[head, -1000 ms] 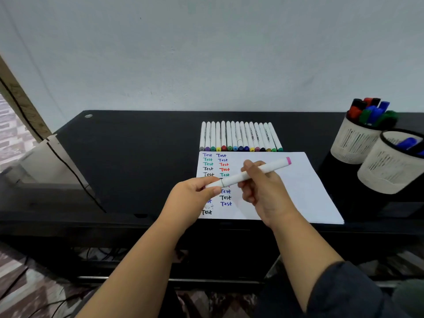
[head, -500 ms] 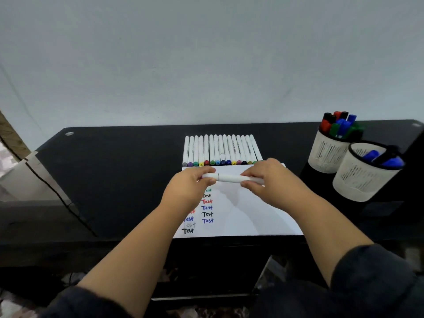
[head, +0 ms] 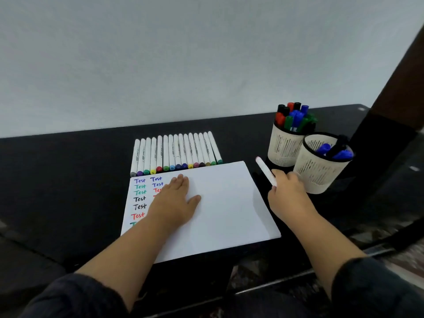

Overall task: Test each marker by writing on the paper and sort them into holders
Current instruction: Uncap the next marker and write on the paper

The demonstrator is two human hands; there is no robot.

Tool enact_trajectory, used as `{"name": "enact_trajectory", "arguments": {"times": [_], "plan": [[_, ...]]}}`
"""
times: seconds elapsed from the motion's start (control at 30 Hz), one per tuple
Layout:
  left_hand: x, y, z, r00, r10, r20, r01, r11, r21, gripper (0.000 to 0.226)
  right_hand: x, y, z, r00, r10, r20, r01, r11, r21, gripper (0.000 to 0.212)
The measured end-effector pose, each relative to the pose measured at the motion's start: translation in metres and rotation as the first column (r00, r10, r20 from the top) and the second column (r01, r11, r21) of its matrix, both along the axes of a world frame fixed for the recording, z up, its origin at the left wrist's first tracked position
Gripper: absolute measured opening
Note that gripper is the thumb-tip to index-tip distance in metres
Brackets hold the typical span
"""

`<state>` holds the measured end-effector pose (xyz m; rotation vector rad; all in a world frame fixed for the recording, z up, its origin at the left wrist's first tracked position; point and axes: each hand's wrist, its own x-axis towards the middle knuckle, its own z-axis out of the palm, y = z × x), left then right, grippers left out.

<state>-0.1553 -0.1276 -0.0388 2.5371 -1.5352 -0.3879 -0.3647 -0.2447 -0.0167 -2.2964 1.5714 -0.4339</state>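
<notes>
So over on the left there's the paper (head: 220,203) on the black table (head: 68,180), with two columns of "Test" scribbles in different colours down its left side. The row of white markers (head: 176,154) lies just behind its far edge, caps toward the paper. The left hand (head: 176,203) lies flat on the sheet, fingers straight and together, pinning it down and covering part of the writing.

Moving right, the right hand (head: 286,191) is just off the paper's right edge, fingers curled round a white marker (head: 266,171) with what looks like a pink end pointing up and away. It's right beside the near holder (head: 319,171), with the far holder (head: 286,145) full of coloured markers behind.

Looks like the sorting step to me: this one's getting dropped in a holder. Next move needs a lift over the rim, tip it upright, let go.
</notes>
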Motion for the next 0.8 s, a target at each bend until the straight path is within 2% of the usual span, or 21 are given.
{"name": "enact_trajectory", "arguments": {"times": [0.17,0.33,0.53,0.67,0.8], "plan": [[-0.002,0.004,-0.007,1.0,0.002,0.019,-0.001,0.997,-0.08,0.064,-0.007,-0.006,-0.018,0.993,0.026,-0.115,-0.034,0.997,-0.067,0.058],[-0.003,0.005,-0.006,1.0,0.007,0.008,-0.006,0.996,-0.092,0.064,-0.008,-0.013,-0.022,0.98,0.081,-0.179,-0.097,0.992,-0.081,0.059],[-0.004,0.005,-0.005,1.0,0.013,-0.009,-0.014,0.994,-0.108,0.063,-0.01,-0.021,-0.016,0.946,0.123,-0.298,-0.157,0.983,-0.091,0.053],[-0.004,0.005,-0.005,1.0,0.018,-0.014,-0.02,0.994,-0.108,0.063,-0.011,-0.02,-0.01,0.886,0.151,-0.438,-0.261,0.944,-0.203,0.043],[-0.005,0.005,-0.005,1.0,0.027,-0.015,-0.029,0.992,-0.122,0.063,-0.002,-0.02,0.0,0.851,0.215,-0.48,-0.373,0.891,-0.261,0.038]]}}
